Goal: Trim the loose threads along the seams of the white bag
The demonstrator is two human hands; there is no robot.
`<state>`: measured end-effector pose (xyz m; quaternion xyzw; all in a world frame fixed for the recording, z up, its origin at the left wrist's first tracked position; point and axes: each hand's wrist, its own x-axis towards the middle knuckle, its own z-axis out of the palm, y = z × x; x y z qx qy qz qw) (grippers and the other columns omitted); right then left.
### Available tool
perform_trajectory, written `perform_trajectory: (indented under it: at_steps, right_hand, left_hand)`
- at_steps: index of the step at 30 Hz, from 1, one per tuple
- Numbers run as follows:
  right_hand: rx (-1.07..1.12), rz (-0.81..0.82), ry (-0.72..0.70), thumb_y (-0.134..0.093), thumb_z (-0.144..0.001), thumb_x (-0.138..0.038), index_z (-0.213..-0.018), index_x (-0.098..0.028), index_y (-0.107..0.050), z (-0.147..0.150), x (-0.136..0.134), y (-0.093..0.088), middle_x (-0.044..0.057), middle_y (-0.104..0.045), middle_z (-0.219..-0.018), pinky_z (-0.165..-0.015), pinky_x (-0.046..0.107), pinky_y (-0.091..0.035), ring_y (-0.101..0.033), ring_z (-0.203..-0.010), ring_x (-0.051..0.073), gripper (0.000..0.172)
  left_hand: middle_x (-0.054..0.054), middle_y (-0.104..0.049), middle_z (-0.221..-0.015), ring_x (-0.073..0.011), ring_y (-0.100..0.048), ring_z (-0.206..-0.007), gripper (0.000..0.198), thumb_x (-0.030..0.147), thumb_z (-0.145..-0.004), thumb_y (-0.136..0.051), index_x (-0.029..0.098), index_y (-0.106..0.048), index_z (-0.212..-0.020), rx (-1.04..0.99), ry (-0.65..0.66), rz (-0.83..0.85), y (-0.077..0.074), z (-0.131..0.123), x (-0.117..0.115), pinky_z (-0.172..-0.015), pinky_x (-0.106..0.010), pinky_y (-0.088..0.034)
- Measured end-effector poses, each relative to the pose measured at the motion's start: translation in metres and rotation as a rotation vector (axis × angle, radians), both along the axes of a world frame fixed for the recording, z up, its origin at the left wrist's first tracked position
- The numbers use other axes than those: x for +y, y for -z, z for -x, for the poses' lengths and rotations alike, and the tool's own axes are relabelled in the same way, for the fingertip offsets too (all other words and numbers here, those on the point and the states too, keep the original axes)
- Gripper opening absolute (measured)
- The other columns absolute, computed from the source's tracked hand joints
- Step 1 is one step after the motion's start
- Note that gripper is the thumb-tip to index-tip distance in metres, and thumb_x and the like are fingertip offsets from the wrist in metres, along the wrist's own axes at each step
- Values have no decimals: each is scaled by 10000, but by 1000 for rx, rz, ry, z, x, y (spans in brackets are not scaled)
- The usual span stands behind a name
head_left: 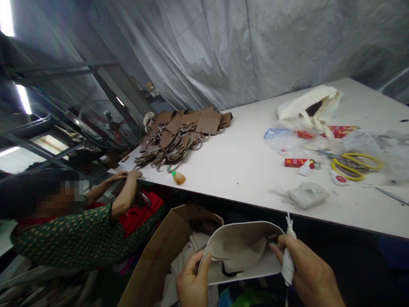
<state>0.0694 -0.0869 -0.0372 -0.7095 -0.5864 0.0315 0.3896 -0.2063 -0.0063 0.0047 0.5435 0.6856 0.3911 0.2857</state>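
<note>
A pale beige pouch-like bag (243,238) is held in front of me with its mouth gaping toward me, so the lining and a dark strip inside show. My left hand (193,277) pinches the left side of its rim, thumb on the inside. At the right end of the rim is my right hand (308,266), fingers closed by the edge. The same hand also holds a slim tool wrapped in white cloth (288,262), with a thin end sticking out below; its kind cannot be made out.
Left of the bag stands a cardboard box (153,251) with beige pieces. On the white table (223,162) lie brown bags (179,134), a yellow-orange bottle (178,177), yellow-handled scissors (354,166), a red box (298,163) and plastic wrap. A co-worker (73,230) sits at left.
</note>
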Motion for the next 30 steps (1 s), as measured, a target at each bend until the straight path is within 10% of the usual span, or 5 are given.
perform_trajectory:
  at_steps: [30]
  right_hand:
    - [259, 37, 101, -603, -906, -393, -987, -289, -538, 14, 5, -18, -14, -655, -754, -490, 264, -461, -628, -532, 185, 147]
  left_hand:
    - [-49, -750, -694, -228, -720, -672, 617, 508, -543, -950, 152, -771, -1014, -474, -33, 55, -12, -4, -20, -611, -265, -562]
